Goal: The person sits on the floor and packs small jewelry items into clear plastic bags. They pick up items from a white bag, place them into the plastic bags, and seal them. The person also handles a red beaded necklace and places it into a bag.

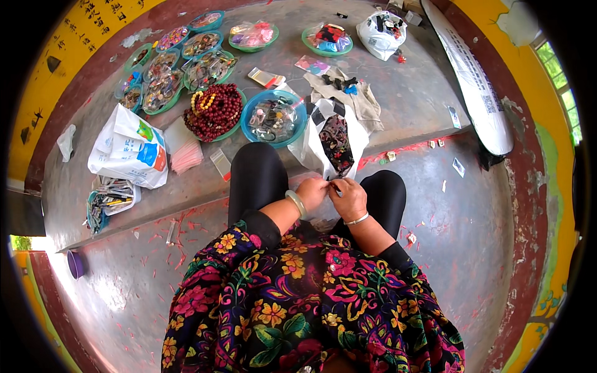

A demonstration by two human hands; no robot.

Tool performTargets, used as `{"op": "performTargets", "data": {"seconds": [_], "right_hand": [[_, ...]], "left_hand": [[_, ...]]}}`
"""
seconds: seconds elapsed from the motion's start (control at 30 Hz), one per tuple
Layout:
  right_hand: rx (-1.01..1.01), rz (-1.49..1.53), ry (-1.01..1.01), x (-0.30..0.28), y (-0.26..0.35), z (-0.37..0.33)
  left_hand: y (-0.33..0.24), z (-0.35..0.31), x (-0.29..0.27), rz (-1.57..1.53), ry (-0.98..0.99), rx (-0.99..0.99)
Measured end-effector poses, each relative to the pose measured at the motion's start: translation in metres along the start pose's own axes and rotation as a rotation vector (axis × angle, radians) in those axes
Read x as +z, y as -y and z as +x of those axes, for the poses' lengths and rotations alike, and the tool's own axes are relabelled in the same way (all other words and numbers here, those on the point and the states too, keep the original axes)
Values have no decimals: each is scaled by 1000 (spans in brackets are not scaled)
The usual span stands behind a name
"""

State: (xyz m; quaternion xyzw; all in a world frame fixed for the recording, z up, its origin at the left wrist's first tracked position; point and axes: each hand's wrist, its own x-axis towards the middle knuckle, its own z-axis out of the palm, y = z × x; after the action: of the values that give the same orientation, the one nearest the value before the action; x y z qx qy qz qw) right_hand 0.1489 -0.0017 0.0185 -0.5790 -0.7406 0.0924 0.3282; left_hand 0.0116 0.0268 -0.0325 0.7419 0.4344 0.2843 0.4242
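Note:
My left hand (313,193), with a pale bangle on its wrist, is closed with thumb and fingers pinched together. Close beside it, my right hand (351,199) wears a silvery bangle and is pinched too. Between the fingertips shows a small dark thing, too small to name. Just beyond them, a white plastic bag (359,144) stands with its mouth open, dark floral-patterned pieces (336,144) inside. Left of the bag, a blue basin (247,118) holds small packets and metal bits. Dark red bead strings (211,118) with some yellow beads are heaped in a green basin.
On the raised step are more basins of small goods, a pink-filled green basin (268,45), a beige cloth (365,105) and another white bag (377,42). At left, a printed white bag (124,146) stands near a box of pens (118,194). Red scraps litter the floor.

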Motion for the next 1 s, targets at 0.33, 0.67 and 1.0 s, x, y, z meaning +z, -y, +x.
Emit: {"op": "performTargets", "data": {"seconds": [0.33, 0.67, 1.0], "right_hand": [[77, 18, -54, 2, -1, 0], [249, 278, -35, 10, -17, -3], [723, 956, -23, 2, -33, 1]], "left_hand": [[-5, -1, -2, 29, -7, 33], [-9, -1, -5, -3, -1, -17], [-8, 2, -11, -800, 77, -365]]}}
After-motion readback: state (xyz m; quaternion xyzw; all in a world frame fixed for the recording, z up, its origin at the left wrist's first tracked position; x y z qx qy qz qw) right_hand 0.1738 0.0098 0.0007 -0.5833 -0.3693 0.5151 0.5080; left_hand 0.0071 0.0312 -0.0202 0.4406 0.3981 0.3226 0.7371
